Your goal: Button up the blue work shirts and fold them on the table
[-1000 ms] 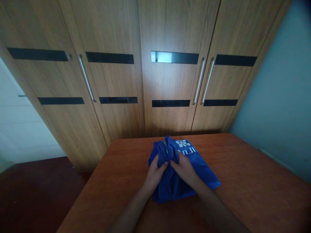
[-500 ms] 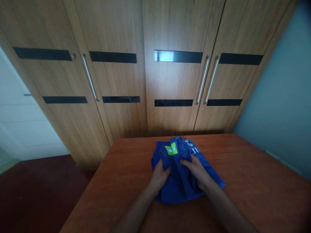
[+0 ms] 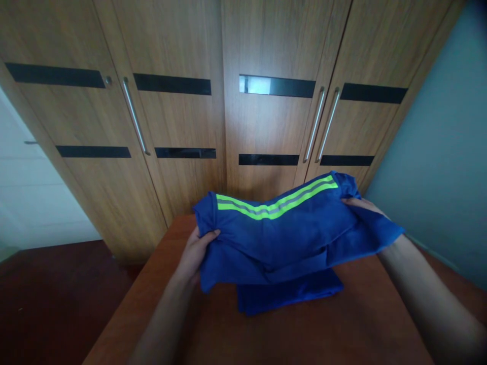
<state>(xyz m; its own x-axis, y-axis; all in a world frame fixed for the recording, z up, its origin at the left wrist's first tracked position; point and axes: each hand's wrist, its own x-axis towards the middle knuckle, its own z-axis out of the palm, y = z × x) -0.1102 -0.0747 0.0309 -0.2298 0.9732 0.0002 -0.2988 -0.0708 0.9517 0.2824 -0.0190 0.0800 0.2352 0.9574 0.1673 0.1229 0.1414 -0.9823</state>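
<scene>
Wooden wardrobe [image 3: 262, 121], standing behind the far edge of the table [image 3: 142, 294]. Blue garment [image 3: 277, 241], held spread above the surface and hiding most of its far edge. Folded blue fabric [image 3: 289, 295], resting on the surface inward of the left edge, partly hidden by the garment. Yellow-green band [image 3: 268, 212], along the garment's upper margin. Left hand [image 3: 193, 253], thumb and fingers pinching the garment's left end; right hand [image 3: 365, 204], partly hidden, fingers gripping its right end.

text: none legible | labels, brands: none legible | numbers: none legible | signs: none legible
</scene>
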